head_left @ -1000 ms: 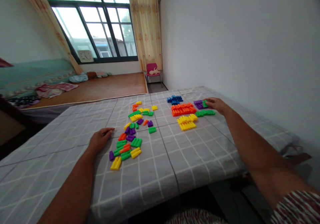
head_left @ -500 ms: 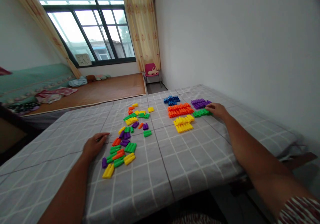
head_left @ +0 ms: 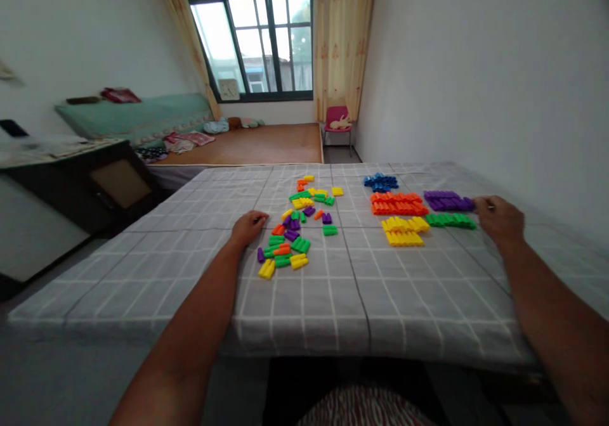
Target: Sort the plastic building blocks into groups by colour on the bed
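Observation:
Loose coloured pieces, green, yellow, orange and purple, lie scattered on the checked cloth, among them a green one [head_left: 330, 230] and a yellow one [head_left: 267, 269]. My left hand [head_left: 250, 227] rests just left of them, fingers closed; whatever is between them is too small to name. To the right, pieces are grouped by colour: blue [head_left: 380, 182], orange [head_left: 398, 204], yellow [head_left: 404, 231], green [head_left: 451, 221] and purple [head_left: 442, 200]. My right hand [head_left: 498, 218] is at the purple row's right end, its fingers pinched at the end purple piece [head_left: 467, 204].
The table [head_left: 323, 299] has its near edge in front of my body. A white wall [head_left: 485, 83] runs along the right. Behind stand a pink chair [head_left: 337, 116] and a low bed [head_left: 280, 144] under the window; a dark cabinet [head_left: 71, 191] is at the left.
The view has turned left, so the table and pieces appear farther right. My right hand has shifted from over the ends of the purple and green rows to just beyond the purple row's right end.

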Demonstrator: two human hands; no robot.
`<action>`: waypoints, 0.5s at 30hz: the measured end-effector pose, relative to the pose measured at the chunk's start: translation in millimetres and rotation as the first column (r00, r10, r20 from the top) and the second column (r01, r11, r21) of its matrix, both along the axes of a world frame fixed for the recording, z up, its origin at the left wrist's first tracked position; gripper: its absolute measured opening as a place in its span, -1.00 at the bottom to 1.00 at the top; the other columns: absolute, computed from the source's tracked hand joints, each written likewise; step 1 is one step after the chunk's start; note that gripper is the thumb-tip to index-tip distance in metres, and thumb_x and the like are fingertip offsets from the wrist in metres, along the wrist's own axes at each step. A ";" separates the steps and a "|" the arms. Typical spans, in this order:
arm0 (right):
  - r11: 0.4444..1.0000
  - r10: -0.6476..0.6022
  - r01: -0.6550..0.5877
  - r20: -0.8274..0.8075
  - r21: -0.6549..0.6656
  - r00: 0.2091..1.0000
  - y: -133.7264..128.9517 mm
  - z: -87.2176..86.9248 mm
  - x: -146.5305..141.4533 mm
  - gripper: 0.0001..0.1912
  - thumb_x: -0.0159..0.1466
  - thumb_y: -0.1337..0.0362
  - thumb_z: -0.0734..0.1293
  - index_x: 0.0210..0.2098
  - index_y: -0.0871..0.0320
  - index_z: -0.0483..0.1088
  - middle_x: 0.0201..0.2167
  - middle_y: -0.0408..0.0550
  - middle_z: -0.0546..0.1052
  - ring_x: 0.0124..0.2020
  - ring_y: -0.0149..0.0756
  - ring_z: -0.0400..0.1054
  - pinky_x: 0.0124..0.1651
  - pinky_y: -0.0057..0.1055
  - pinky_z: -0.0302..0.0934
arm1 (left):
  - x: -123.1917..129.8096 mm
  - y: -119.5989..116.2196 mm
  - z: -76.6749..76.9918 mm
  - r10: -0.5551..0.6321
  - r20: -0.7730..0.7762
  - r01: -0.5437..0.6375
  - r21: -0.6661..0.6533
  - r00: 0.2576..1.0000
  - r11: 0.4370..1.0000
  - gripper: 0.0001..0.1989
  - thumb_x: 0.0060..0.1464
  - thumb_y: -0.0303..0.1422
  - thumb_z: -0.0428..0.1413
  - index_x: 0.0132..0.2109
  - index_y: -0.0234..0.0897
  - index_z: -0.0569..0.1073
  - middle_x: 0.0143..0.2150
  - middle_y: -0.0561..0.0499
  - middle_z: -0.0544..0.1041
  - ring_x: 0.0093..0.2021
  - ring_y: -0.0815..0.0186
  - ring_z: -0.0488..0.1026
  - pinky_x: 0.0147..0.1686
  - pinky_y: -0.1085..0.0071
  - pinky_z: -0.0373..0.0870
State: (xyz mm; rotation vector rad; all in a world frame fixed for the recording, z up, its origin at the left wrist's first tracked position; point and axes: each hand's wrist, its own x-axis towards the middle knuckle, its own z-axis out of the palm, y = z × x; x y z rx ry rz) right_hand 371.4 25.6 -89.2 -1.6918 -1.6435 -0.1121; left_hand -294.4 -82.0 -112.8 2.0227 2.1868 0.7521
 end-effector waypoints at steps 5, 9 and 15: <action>0.954 0.298 -0.296 0.084 -0.039 0.951 -13.8 40.1 -120.6 -0.69 0.30 0.08 0.18 -0.14 0.06 0.46 -0.25 0.10 0.58 -0.29 -0.09 0.47 -0.23 -0.21 0.29 | 12.4 0.5 -1.4 -0.090 0.062 0.087 0.049 0.994 0.995 -0.66 0.11 -0.35 -0.02 -0.06 -0.24 0.57 -0.06 -0.08 0.57 -0.06 0.20 0.48 -0.02 0.33 0.37; 0.684 0.728 -0.693 0.146 -0.228 0.670 -26.1 36.6 -239.3 -0.68 0.25 0.12 0.26 -0.07 0.08 0.47 -0.22 0.01 0.58 -0.26 -0.18 0.46 -0.24 -0.33 0.30 | 17.1 0.1 -3.1 -0.145 0.042 0.143 0.053 0.989 0.988 -0.69 0.11 -0.36 0.00 -0.09 -0.24 0.58 -0.10 -0.08 0.57 -0.08 0.21 0.48 -0.04 0.33 0.37; 0.639 0.769 -0.691 0.244 -0.338 0.591 4.0 15.1 -360.4 -0.70 0.25 0.36 0.25 -0.04 0.16 0.47 -0.05 0.04 0.55 -0.13 -0.23 0.44 -0.04 -0.32 0.26 | 10.1 -1.0 -5.9 -0.174 0.069 0.172 0.045 0.982 0.984 -0.68 0.12 -0.38 -0.01 -0.07 -0.27 0.58 -0.11 -0.08 0.58 -0.11 0.23 0.48 -0.05 0.34 0.39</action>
